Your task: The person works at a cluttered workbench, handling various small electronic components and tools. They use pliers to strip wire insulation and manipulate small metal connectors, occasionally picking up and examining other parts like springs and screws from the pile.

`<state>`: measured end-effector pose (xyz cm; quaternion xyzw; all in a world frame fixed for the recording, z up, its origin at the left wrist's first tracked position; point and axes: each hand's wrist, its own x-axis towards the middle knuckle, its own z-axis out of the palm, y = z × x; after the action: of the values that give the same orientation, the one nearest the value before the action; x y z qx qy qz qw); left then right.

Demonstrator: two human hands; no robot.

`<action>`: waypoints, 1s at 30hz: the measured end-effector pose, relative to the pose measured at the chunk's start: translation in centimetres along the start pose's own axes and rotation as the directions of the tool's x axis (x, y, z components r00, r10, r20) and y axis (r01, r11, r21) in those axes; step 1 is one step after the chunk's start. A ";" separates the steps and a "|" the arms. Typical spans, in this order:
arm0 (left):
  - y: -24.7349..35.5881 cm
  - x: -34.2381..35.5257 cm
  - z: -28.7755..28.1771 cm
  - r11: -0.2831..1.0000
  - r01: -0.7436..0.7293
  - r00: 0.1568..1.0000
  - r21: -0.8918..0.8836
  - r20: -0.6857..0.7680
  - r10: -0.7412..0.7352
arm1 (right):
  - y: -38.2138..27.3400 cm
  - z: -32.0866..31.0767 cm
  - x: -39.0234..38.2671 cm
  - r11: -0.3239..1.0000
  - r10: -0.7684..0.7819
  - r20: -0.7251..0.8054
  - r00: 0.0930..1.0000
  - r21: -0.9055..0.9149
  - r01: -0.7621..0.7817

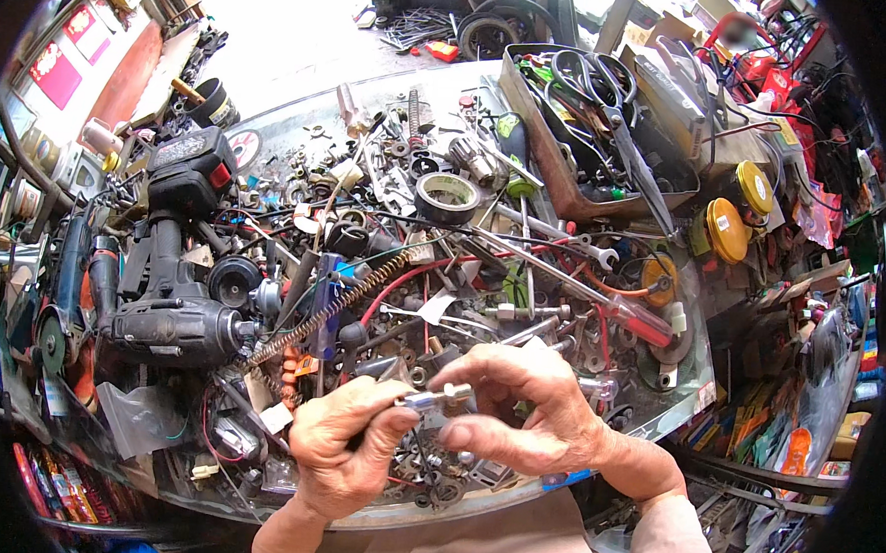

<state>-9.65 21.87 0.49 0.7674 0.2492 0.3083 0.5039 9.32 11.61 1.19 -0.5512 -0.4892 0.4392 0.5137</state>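
My left hand [346, 440] pinches a small silver metal fitting [422, 401] between thumb and bent fingers. A wider, nut-like end [456, 391] of it points to the right. Close to that end is my right hand [531, 411], its thumb and forefinger apart around it; whether the forefinger's tip touches the metal, I cannot tell. Both hands are above the near edge of a workbench crowded with loose hardware. Just beyond them lie a long coil spring [333, 306], a blue-handled screwdriver [327, 315] and several bolts and washers.
A black cordless impact wrench [172, 332] lies at the left. A roll of tape [447, 197] stands mid-bench, and a red-handled screwdriver [636, 319] is to the right. At the far right a metal tray [567, 198] holds scissors and tools. Yellow round lids [728, 231] are beside it.
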 end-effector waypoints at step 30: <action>-0.1 0.0 0.3 0.999 0.041 0.999 -0.020 -0.018 -0.042 | 1.1 0.7 0.0 0.939 -0.252 -0.059 0.966 -0.258 0.229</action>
<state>-9.41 21.73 0.29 0.7542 0.2668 0.3074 0.5152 8.74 11.67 -0.01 -0.5668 -0.5803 0.2825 0.5121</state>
